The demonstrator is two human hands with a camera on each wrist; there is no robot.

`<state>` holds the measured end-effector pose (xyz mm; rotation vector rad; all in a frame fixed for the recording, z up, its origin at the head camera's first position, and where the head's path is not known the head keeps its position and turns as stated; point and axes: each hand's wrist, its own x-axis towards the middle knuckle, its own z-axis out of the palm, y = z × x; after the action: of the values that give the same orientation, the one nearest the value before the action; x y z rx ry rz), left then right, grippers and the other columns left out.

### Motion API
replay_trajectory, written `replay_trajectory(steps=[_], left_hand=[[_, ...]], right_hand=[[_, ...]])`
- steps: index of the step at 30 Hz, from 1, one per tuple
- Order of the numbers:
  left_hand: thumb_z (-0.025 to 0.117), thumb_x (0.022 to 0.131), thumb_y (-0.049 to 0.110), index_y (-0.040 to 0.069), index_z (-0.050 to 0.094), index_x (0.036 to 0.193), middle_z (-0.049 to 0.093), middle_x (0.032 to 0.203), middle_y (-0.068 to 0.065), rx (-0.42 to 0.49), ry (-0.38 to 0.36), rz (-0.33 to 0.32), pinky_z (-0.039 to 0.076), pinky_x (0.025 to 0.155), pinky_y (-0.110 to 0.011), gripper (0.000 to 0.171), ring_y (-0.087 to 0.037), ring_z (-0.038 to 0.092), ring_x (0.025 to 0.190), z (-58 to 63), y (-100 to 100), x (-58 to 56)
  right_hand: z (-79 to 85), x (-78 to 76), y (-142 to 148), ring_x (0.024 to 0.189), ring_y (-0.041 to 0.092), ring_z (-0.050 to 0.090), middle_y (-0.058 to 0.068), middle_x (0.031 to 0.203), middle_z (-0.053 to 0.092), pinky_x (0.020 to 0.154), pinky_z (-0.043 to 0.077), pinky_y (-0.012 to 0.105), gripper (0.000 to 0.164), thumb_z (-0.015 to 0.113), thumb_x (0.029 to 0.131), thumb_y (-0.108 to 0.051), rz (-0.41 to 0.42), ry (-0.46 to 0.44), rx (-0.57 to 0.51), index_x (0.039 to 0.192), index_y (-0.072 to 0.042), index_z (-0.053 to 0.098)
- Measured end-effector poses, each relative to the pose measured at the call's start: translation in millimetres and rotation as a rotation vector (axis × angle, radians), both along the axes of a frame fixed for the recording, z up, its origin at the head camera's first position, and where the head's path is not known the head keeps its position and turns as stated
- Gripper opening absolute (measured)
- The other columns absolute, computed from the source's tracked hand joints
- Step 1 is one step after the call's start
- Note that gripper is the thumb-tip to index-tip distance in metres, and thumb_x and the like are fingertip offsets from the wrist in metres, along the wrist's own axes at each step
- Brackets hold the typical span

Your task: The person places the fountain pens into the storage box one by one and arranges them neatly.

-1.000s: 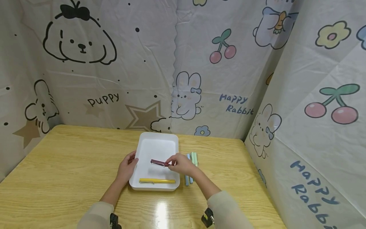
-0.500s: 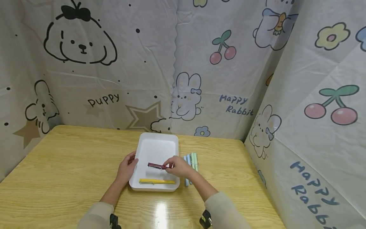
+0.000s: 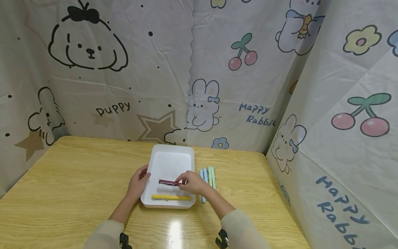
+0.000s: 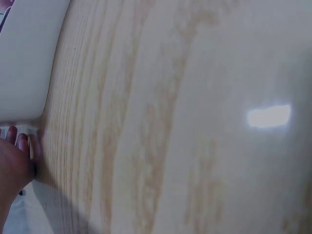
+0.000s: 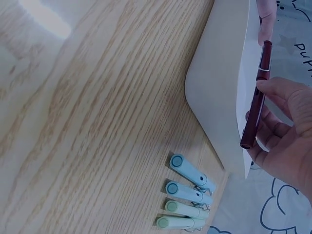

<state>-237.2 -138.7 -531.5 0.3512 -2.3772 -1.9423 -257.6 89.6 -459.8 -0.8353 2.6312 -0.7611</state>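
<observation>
In the head view, my right hand (image 3: 192,183) pinches a dark red pen (image 3: 168,182) with a wire clip between thumb and fingers, above the white tray (image 3: 155,162). The right wrist view shows this dark red pen (image 5: 256,112) up close, slanting just over the tray's rim. A yellow pen (image 3: 171,197) lies crosswise along the tray's near end. My left hand (image 3: 138,183) holds the tray's left side, its thumb at the rim. At the left wrist view's edge, the fingers of that left hand (image 4: 14,161) are beside the tray's wall (image 4: 29,63).
Right of the tray, two light blue pens (image 5: 187,170) and two light green pens (image 5: 183,223) lie side by side on the wooden table (image 3: 84,173). Printed cloth (image 3: 164,79) hangs behind the table and along both sides.
My right hand has moved slightly left and nearer the body, carrying the dark red pen toward the yellow pen. More of the blue and green pens shows. The left hand and tray stay put.
</observation>
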Motion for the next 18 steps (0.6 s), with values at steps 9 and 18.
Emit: replay_trajectory(steps=[9, 18], left_hand=[[0.044, 0.099, 0.017, 0.009, 0.037, 0.142, 0.043, 0.139, -0.018, -0.004, 0.009, 0.004, 0.035, 0.106, -0.044, 0.044, -0.029, 0.042, 0.123, -1.3, -1, -0.1], [0.043, 0.099, 0.018, 0.009, 0.037, 0.142, 0.042, 0.139, -0.018, -0.007, 0.002, -0.005, 0.035, 0.105, -0.044, 0.044, -0.029, 0.041, 0.123, -1.8, -1, 0.1]], right_hand=[[2.1, 0.7, -6, 0.067, 0.004, 0.047, -0.003, 0.077, 0.058, 0.056, 0.04, 0.017, 0.016, 0.065, 0.086, -0.013, 0.023, 0.024, 0.014, 0.1, -0.014, 0.072], [-1.2, 3.8, -11, 0.065, 0.003, 0.046, -0.005, 0.076, 0.057, 0.054, 0.039, 0.017, 0.017, 0.064, 0.086, -0.014, 0.031, 0.011, 0.026, 0.101, -0.015, 0.072]])
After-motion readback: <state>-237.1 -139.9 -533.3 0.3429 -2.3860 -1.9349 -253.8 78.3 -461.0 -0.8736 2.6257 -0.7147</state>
